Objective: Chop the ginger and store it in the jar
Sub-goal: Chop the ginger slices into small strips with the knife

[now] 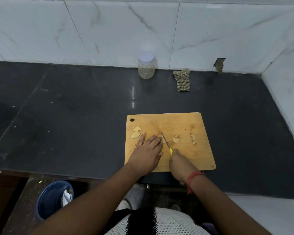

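Observation:
A wooden cutting board [185, 156] lies on the dark counter. My left hand [147, 150] lies flat on it with straight fingers, pressing on a ginger piece [163, 139] at the fingertips. My right hand [178, 164] grips the yellow handle of a small knife [166, 143], whose blade rests against that piece. Two larger ginger slices [136, 132] lie at the board's left. Cut bits [176, 139] and more cut bits [193, 138] lie to the right. A clear plastic jar [146, 65] with a white lid stands at the back wall.
A checked cloth [182, 80] lies crumpled right of the jar. A blue bin [53, 199] with waste stands on the floor at lower left. The white tiled wall turns a corner at the right [285, 92]. Bare dark counter [66, 107] stretches left of the board.

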The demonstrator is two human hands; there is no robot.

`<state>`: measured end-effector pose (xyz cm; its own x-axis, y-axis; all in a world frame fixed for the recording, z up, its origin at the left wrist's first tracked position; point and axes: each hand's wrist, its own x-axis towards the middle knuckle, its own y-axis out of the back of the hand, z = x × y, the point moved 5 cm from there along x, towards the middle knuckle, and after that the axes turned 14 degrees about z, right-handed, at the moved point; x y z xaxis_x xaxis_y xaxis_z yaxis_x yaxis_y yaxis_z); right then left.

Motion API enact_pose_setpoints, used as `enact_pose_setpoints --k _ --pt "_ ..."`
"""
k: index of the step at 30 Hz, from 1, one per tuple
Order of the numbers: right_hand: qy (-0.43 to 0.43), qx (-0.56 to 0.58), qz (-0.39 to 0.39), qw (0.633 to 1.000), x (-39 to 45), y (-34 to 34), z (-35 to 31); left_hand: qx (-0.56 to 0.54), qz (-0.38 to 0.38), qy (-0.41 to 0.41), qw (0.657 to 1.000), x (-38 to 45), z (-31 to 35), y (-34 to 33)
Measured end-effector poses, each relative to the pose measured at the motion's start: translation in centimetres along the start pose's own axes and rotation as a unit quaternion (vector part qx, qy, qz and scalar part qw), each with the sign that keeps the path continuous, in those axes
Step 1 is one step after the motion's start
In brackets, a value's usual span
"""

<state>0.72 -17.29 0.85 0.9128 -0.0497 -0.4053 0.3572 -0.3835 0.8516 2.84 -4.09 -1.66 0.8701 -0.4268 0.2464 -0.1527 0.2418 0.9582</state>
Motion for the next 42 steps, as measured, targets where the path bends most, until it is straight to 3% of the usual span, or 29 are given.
enact_pose_setpoints --k 7,20,32,37,42 --pt "0.021 0.036 -0.036 0.998 -3.7 -0.7 2.8 0.018 0.017 -0.01 1.0 0.1 0.2 0.3" --pt "0.017 0.066 0.027 0.997 -2.7 0.6 2.1 -0.005 0.032 -0.007 0.999 0.0 0.1 0.3" --pt "0.013 0.03 0.012 0.999 -0.8 0.6 0.6 -0.004 0.026 -0.001 1.0 -0.1 0.0 0.3" --pt "-0.004 0.076 0.019 0.997 -1.2 1.2 1.7 -0.013 0.042 0.011 0.999 0.7 -0.2 1.1" --pt "-0.017 0.107 0.013 0.994 -1.6 1.2 2.3 0.005 -0.005 0.003 1.0 2.2 -0.8 1.3"
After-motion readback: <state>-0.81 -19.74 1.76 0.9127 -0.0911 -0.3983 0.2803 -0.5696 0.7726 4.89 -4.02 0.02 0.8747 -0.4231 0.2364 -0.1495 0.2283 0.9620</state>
